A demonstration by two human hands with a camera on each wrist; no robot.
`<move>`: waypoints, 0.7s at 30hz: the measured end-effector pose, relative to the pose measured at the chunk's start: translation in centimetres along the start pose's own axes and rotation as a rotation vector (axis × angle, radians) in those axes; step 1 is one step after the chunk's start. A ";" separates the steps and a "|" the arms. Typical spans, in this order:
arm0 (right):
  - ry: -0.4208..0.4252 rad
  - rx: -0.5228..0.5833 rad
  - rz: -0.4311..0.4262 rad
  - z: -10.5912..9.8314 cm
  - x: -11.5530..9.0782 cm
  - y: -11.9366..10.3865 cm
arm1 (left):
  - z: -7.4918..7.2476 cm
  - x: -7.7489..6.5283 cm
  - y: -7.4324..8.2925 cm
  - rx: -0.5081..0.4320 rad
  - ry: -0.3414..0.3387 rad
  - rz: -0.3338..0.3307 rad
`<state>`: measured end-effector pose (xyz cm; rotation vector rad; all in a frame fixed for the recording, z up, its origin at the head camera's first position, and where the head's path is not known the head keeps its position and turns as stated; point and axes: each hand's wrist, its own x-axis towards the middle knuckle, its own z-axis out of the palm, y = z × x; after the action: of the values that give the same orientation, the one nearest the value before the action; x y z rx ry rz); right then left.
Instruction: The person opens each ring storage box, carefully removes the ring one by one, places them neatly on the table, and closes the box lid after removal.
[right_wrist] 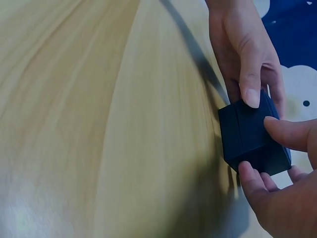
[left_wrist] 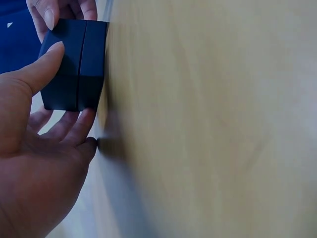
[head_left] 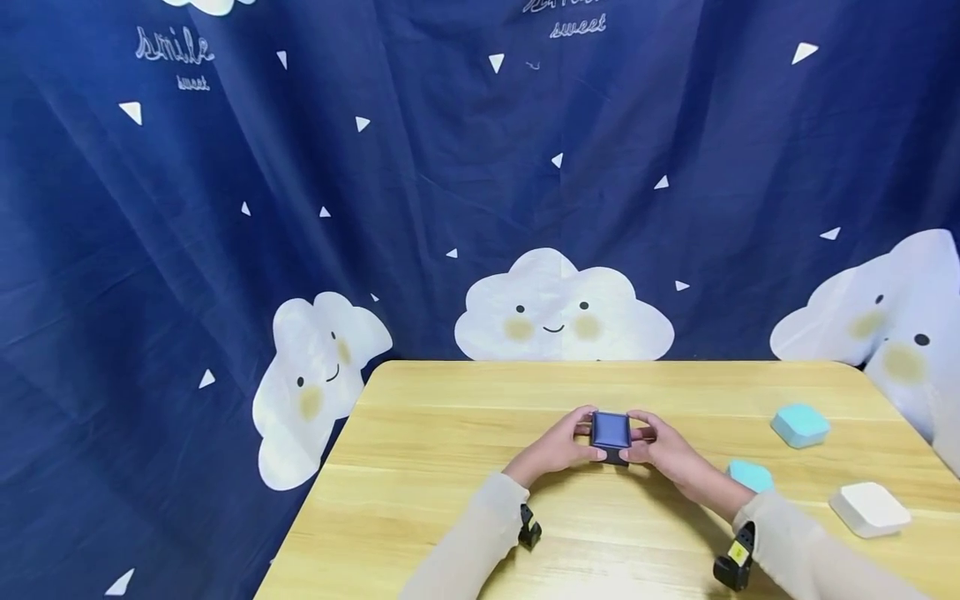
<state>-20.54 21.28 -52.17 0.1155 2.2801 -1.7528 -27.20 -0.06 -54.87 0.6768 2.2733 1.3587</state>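
A small dark navy box [head_left: 611, 430], like a ring box, is held between both hands near the middle of the table. A seam divides lid from base on the box [left_wrist: 74, 64] in the left wrist view, with the two parts closed together. My left hand [head_left: 558, 447] grips its left side, thumb on the near face and fingers round the side and under part. From the right, my right hand [head_left: 670, 454] holds it the same way, its thumb on the near face of the box [right_wrist: 250, 131]. Whether the box touches the table cannot be told.
On the wooden table [head_left: 420, 433], to the right, lie a light-blue block [head_left: 801, 425], a second light-blue block [head_left: 752, 475] partly behind the right forearm, and a white block [head_left: 870, 509]. A dark blue curtain [head_left: 420, 192] with clouds hangs behind the table's far edge.
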 end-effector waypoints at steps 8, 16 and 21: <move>-0.012 0.027 -0.045 1.7 0.1 0.3 | -1.2 -1.6 -0.8 0.018 0.011 0.000; -0.036 0.060 -0.101 3.1 0.4 0.7 | -2.1 -3.0 -1.5 0.027 0.034 -0.001; -0.026 0.060 -0.108 4.2 0.6 1.0 | -2.7 -4.1 -2.0 0.035 0.044 -0.007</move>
<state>-20.24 17.44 -54.28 -0.0190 2.2554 -1.8648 -25.82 -5.15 -55.10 0.6553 2.3366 1.3463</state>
